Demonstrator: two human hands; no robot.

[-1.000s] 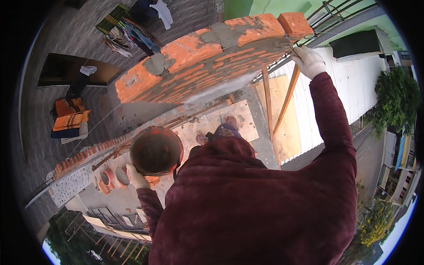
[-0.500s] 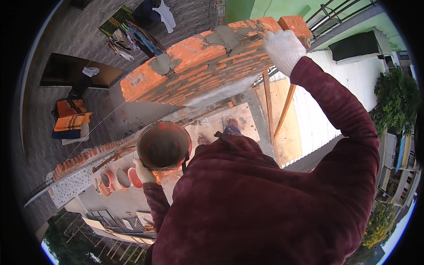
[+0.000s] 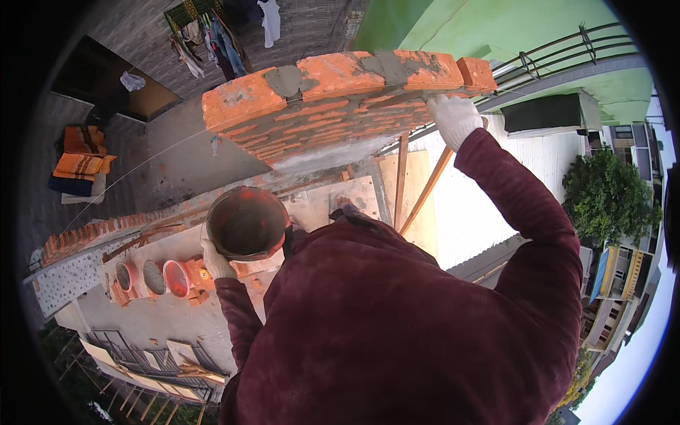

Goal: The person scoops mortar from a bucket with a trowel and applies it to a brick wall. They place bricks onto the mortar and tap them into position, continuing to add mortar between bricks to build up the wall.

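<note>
L hand grips bowl rim, low by chest. R hand, gloved, fingers curled, pressed vs brick wall face near top; can't tell if holding anything. Wood props just below; mortar on top.

Two gloved hands showed: the left hand at nine o'clock of centre under one round bowl, the right hand at one o'clock against one brick wall. Its top course counted four orange bricks (the rightmost a short end piece), with two grey mortar patches between them. Three round pots sat in a row at eight o'clock. Two slanting wooden poles stood below the wall. One tree was at three o'clock.
</note>
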